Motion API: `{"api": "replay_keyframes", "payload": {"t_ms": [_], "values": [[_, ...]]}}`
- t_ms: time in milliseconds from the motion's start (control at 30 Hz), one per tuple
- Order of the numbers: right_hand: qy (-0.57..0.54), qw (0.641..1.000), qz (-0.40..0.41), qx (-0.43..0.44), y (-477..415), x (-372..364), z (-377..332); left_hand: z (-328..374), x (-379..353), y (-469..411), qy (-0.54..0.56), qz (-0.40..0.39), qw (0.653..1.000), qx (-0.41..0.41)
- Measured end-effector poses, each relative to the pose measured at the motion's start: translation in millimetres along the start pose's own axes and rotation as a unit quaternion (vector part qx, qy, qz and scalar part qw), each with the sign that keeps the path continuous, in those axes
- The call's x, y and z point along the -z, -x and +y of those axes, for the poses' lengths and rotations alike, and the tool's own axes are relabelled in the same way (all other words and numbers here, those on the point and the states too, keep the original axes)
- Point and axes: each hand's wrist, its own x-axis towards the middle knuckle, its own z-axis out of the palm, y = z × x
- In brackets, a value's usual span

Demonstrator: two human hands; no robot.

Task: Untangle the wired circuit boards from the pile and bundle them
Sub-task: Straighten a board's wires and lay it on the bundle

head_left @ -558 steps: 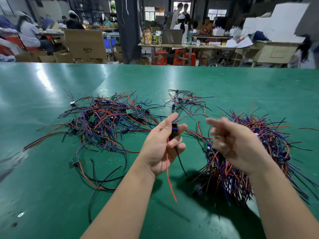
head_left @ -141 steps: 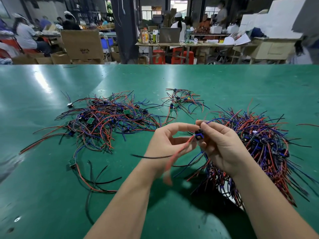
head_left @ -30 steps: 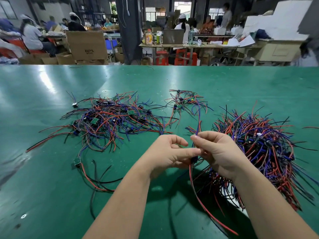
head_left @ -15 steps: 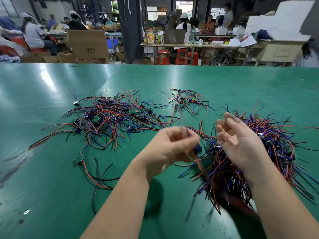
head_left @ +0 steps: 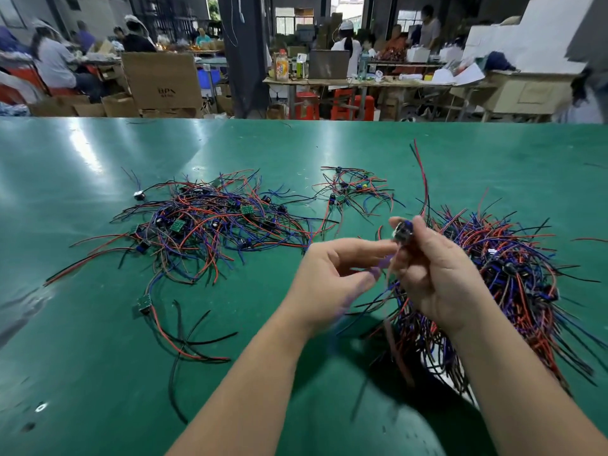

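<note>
Circuit board (head_left: 402,232) handed over: pinched in right hand (head_left: 441,281), left hand (head_left: 325,284) grip unclear; green table (head_left: 98,357), workshop (head_left: 296,44) along top.

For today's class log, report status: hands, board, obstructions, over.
Right hand pinches one wired board, red lead sticking up. Left hand at its wires, grip blurred. Tangled pile lies left, big heap under right hand.

We see the right hand (head_left: 437,278) pinching a small circuit board (head_left: 402,231) above the green table (head_left: 98,357). The left hand (head_left: 329,281) is just beside it, blurred. A tangled pile (head_left: 210,222) lies left, a bundle (head_left: 513,268) right.
</note>
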Motion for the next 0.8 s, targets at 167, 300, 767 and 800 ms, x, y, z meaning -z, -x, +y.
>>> {"api": "replay_keyframes", "payload": {"t_ms": [167, 300, 767, 800], "values": [[0.074, 0.996, -0.038, -0.009, -2.6, 11.3, -8.1, 8.8, 14.5, -3.2, 0.124, 0.062, 0.982, 0.13], [0.188, 0.978, -0.09, 0.011, 2.4, 7.4, 4.9, 5.0, 9.7, -0.4, 0.1, 0.031, 0.98, 0.169], [-0.04, 0.987, 0.154, 0.033, -8.3, 20.2, -22.9, 12.3, 19.0, 11.9, -0.057, -0.244, 0.922, 0.296], [-0.088, 0.982, 0.158, 0.045, -9.0, 23.0, -25.5, 12.6, 21.7, 12.2, -0.066, -0.255, 0.917, 0.3]]}}
